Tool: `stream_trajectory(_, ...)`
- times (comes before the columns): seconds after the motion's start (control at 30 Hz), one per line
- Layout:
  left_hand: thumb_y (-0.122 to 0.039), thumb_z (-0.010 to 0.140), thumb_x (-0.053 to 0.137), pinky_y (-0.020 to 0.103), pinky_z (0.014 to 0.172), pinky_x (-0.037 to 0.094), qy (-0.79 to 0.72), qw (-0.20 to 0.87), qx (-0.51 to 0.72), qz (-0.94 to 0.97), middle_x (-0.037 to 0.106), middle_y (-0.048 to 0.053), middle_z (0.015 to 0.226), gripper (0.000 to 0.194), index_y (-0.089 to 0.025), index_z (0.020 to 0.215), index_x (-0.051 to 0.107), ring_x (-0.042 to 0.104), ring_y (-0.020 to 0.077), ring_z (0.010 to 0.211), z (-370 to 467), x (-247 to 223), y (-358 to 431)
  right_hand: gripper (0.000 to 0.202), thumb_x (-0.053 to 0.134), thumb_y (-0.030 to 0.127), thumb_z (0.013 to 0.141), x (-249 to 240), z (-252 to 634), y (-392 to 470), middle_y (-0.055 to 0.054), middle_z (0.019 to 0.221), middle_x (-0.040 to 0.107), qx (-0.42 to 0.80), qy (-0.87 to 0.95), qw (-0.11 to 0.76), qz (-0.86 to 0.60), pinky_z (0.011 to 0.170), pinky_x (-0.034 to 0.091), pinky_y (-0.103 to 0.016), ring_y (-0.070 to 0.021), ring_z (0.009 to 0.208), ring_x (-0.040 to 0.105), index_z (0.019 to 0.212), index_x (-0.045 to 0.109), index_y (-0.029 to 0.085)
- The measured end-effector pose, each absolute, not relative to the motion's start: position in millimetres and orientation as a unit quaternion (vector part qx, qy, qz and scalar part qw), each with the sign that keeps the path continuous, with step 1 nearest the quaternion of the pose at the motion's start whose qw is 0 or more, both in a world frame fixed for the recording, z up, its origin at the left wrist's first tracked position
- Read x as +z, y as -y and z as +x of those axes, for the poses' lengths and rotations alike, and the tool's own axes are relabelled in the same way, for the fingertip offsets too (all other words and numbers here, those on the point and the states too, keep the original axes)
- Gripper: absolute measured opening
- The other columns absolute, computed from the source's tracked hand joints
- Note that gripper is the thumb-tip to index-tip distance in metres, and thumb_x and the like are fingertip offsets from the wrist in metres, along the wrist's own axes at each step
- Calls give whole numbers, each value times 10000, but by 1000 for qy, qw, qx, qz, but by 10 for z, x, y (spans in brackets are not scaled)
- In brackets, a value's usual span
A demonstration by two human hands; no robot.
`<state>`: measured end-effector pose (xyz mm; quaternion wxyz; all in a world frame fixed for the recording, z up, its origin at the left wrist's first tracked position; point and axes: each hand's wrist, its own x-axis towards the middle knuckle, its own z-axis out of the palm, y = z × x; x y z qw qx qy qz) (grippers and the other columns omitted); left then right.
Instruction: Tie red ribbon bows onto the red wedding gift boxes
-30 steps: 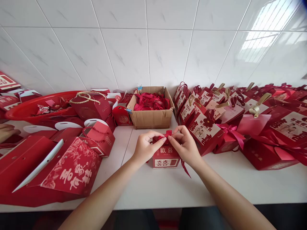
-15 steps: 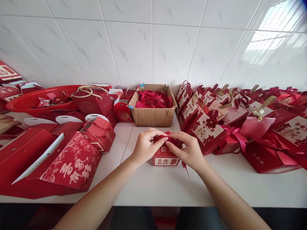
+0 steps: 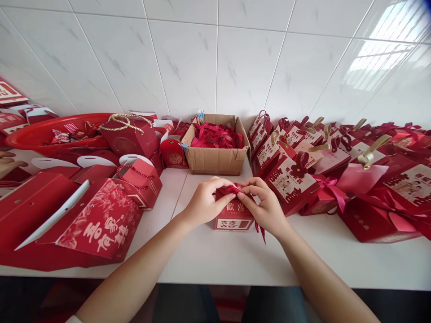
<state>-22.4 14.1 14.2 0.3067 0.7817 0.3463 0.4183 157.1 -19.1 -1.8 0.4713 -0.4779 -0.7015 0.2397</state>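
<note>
A small red gift box (image 3: 234, 220) with pale lettering stands upright on the white table (image 3: 232, 260) in front of me. A red ribbon (image 3: 232, 190) runs across its top, and a loose end hangs down at the box's right side. My left hand (image 3: 210, 199) pinches the ribbon between thumb and fingers at the top left of the box. From the right, my right hand (image 3: 264, 206) pinches the same ribbon close by, thumb against fingers. The fingers of both hands hide part of the box top and of the ribbon's loops.
Behind the gift box stands a cardboard box (image 3: 217, 161) full of red ribbons. Rows of filled-looking red gift boxes (image 3: 288, 179) crowd the right side. Open red boxes (image 3: 101, 220) and a red basin (image 3: 37, 134) are at left, where another person's hand (image 3: 8, 163) shows.
My hands stay at the box top, with the fingertips slightly farther apart and the ribbon stretched between them. The view has shifted slightly.
</note>
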Motion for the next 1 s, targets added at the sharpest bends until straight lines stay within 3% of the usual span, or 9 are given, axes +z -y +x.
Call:
stream_trajectory(0.13, -172, 826, 608, 293, 755, 503, -342, 288, 408, 796, 674, 41, 869, 80, -179, 861, 679, 636, 172, 825, -252, 152, -151, 238, 528, 346, 930, 13, 1613, 187, -97, 1317, 515, 283, 727, 435, -449, 1091, 315, -450, -246, 1298, 422, 790, 654, 200)
stream_trajectory(0.3, -178, 825, 608, 307, 789, 492, -344, 297, 410, 791, 691, 36, 873, 69, -190, 828, 676, 636, 180, 846, -236, 152, -169, 318, 493, 387, 948, 44, 1602, 190, -75, 1469, 422, 363, 730, 406, -413, 1145, 249, -472, -260, 1415, 287, 742, 637, 193)
stream_trajectory(0.5, -204, 785, 654, 289, 819, 484, -355, 327, 450, 751, 676, 14, 872, 104, -185, 876, 605, 626, 161, 854, -253, 142, -224, 288, 563, 450, 905, -40, 1482, 211, -74, 1410, 479, 453, 631, 484, -402, 1100, 343, -438, -266, 1324, 433, 842, 724, 219)
stream_trajectory(0.63, -252, 818, 626, 293, 767, 476, -358, 272, 417, 790, 673, 4, 783, 69, -193, 782, 632, 595, 158, 769, -355, 199, -196, 305, 590, 485, 878, -63, 1470, 225, -86, 1339, 535, 445, 620, 490, -420, 1072, 374, -432, -272, 1263, 488, 864, 747, 224)
stream_trajectory(0.9, -226, 786, 701, 333, 786, 517, -289, 271, 396, 828, 755, 48, 859, 83, -221, 847, 756, 649, 201, 837, -361, 175, -199, 280, 579, 459, 891, -3, 1502, 284, -69, 1328, 549, 415, 631, 468, -458, 1095, 314, -440, -266, 1297, 443, 838, 751, 244)
stream_trajectory(1.0, -224, 788, 695, 327, 745, 526, -299, 287, 394, 821, 752, 46, 807, 81, -235, 821, 768, 643, 200, 797, -361, 175, -202, 348, 548, 471, 905, 42, 1536, 306, -72, 1198, 625, 411, 637, 458, -464, 1009, 389, -406, -259, 1186, 531, 737, 725, 222)
